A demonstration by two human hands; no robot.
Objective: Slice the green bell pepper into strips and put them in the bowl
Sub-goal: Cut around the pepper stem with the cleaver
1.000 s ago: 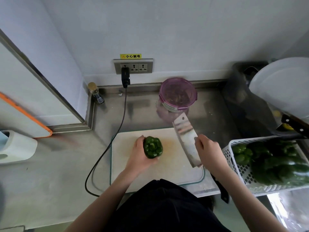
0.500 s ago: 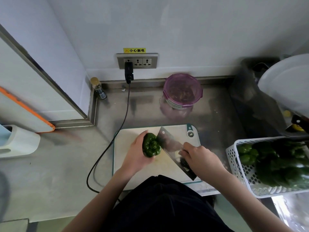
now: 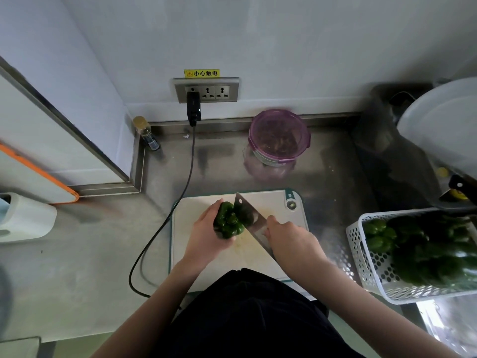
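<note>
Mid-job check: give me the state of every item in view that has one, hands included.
green bell pepper: whole, on the cutting board, blade at its right side
cleaver: against the pepper
left hand: grips the pepper
right hand: grips the cleaver's handle
purple-rimmed bowl: uncovered, contents unclear
white basket: holds more peppers
plug: in the wall socket

A plain white wall (image 3: 284,42) is rising behind the brushed stainless-steel surface (image 3: 85,267), carrying a grey three-socket outlet panel (image 3: 206,89) under a yellow warning sticker (image 3: 201,73).
</note>
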